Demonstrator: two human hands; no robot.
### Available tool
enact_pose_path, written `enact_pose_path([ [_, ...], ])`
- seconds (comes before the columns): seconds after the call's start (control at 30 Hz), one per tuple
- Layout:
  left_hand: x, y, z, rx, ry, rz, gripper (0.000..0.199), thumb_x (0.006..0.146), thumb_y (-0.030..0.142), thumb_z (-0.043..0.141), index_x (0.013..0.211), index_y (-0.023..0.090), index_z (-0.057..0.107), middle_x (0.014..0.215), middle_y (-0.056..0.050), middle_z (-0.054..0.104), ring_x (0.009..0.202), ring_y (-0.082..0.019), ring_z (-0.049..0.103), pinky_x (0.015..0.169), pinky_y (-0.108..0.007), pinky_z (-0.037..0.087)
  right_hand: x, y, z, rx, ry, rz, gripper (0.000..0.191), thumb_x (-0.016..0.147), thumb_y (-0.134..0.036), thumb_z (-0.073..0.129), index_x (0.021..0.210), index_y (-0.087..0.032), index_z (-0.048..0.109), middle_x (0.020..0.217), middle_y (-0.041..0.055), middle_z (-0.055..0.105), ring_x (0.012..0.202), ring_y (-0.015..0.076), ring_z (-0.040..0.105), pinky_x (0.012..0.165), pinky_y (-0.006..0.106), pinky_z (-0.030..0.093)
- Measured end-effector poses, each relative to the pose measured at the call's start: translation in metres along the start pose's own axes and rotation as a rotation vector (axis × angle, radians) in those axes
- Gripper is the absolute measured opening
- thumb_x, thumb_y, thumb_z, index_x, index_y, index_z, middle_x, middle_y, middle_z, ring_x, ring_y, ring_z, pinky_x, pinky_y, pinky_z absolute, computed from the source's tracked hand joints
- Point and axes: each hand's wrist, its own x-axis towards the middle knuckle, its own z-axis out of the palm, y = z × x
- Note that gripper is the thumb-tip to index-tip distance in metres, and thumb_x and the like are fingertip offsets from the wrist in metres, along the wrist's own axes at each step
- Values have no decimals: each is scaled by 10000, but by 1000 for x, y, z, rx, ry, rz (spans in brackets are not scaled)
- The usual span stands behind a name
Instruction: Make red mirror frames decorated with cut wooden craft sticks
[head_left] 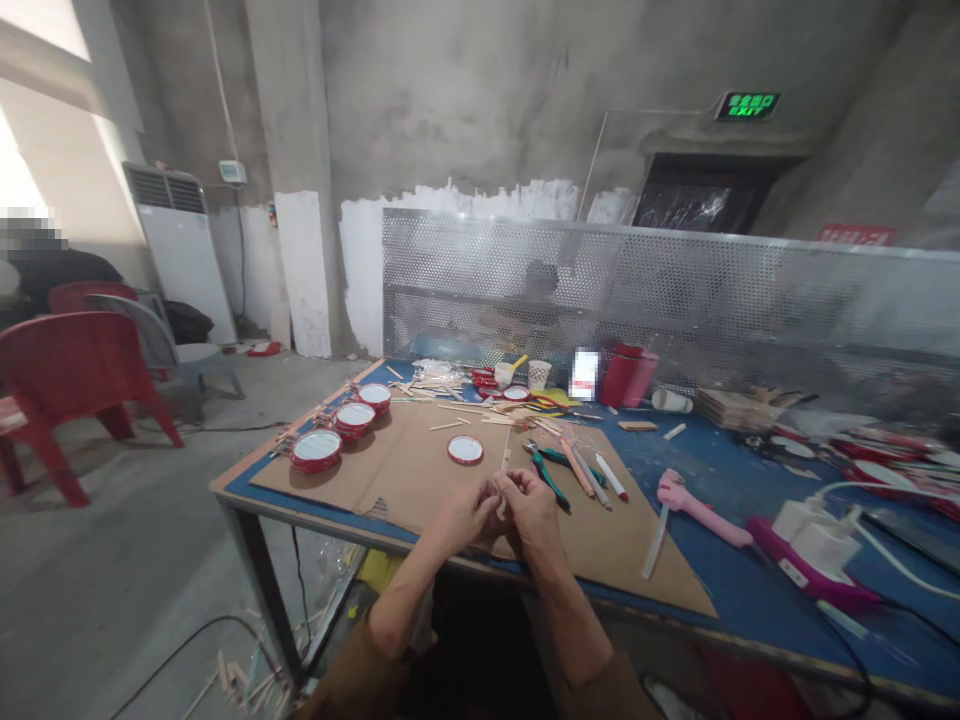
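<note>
My left hand (466,512) and my right hand (531,508) meet over the near edge of the cardboard sheet (420,470), fingertips pinched together. Between them a small light wooden stick (506,461) pokes up; its lower part is hidden by the fingers. Just beyond lies a red-rimmed disc with a white face (466,450), like a small drum. Three similar red drums with white tops, the nearest one (316,451) among them, stand in a row at left, sticks at their sides. Right of my hands are green-handled pliers (553,478) and a red-tipped white marker (612,477).
A pink glue gun (701,510) and a purple power strip (810,575) with chargers lie at right. Wooden sticks (424,388), a paper cup (538,375), a lit phone (585,375) and a red container (626,375) line the back, before a perforated metal screen (465,270).
</note>
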Motion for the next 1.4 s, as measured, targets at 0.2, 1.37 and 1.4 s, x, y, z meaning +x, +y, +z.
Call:
enact_pose_path([
  [0.2, -1, 4, -2, 41, -19, -29, 224, 866, 277, 436, 666, 182, 469, 656, 2, 577, 645, -127, 517, 620, -224, 355, -2, -3, -3, -145, 11, -80, 339, 718, -510, 604, 611, -194, 551, 425, -59, 446, 398, 100, 378, 398, 226, 303],
  [1.37, 8, -17, 5, -146, 350, 76, 110, 803, 119, 498, 710, 170, 524, 730, -9, 555, 728, -137, 509, 718, -263, 411, -17, -12, 0, -821, -197, -208, 307, 903, -364, 375, 781, -208, 609, 691, 29, 644, 689, 173, 570, 590, 242, 306],
  [1.4, 8, -17, 4, -145, 347, 72, 110, 799, 115, 502, 705, 169, 521, 728, -7, 553, 725, -135, 509, 716, -261, 410, -18, -12, 0, -851, -192, -216, 303, 907, -355, 377, 789, -206, 613, 708, 34, 653, 698, 174, 569, 586, 243, 295],
])
